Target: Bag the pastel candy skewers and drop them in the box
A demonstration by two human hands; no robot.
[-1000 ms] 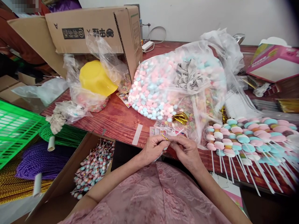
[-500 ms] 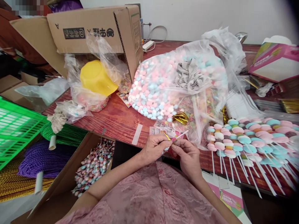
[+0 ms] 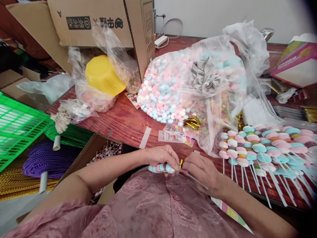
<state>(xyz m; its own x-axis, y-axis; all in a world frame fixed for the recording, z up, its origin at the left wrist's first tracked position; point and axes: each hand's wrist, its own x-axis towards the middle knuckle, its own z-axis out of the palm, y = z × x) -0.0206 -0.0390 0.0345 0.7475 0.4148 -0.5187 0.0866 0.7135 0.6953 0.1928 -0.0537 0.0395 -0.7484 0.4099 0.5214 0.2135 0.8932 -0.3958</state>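
Note:
A wrapped marshmallow skewer [image 3: 160,168], pink, blue and white, lies sideways against my shirt. My left hand [image 3: 164,157] is closed around its wrapped end, the fingertips pinching near the neck of the wrapper. Between both hands a short gold twist tie [image 3: 181,163] stands up. My right hand [image 3: 203,170] is closed at that neck, its fingertips on the tie and partly hidden. The skewer's white stick [image 3: 199,182] juts out below my right hand. Printed wrappers [image 3: 170,136] lie on the table just beyond my hands, beside a bunch of gold ties [image 3: 192,122].
A big clear bag of marshmallows [image 3: 163,86] fills the table's middle. Unwrapped marshmallow skewers [image 3: 262,148] are stacked at right, sticks over the edge. At left are a yellow bowl [image 3: 104,74], a cardboard box [image 3: 99,23] and a green basket [image 3: 22,129]. Finished skewers [image 3: 109,150] fill a low box.
Both hands have come down and closer to my body. The skewer has swung to lie sideways, showing its marshmallows at left, and the stick now points down to the right.

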